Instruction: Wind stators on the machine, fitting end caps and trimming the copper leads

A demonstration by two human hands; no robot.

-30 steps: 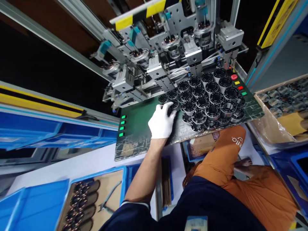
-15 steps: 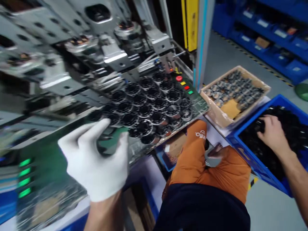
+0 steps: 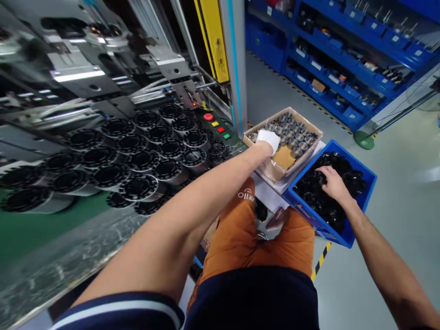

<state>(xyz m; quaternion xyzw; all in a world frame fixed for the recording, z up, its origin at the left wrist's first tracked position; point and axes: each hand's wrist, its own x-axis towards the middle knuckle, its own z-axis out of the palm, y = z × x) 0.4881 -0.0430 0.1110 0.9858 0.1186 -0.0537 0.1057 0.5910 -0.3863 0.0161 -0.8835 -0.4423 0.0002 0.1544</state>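
Left of the gloved left hand (image 3: 269, 139), metal cylinders (image 3: 51, 204), apparently fitted with black slotted rims, crowd the green board (image 3: 20, 229). Plainer silver rings (image 3: 298, 133) fill much of the carton (image 3: 304, 160) around that hand, its fingers hidden. The right hand (image 3: 333, 183) curls over glossy black parts (image 3: 355, 183) in the blue bin (image 3: 319, 225); I can't tell its grip.

Glossy black plastic, matt cardboard, brushed-looking metal
The ringed parts (image 3: 139, 187) have bare metallic sides — shiny, smooth — under black plastic-like tops; the box (image 3: 305, 160) is dull brown cardboard with crinkled clear film, the bin (image 3: 369, 176) smooth blue plastic, the trousers (image 3: 233, 233) matt orange cloth.
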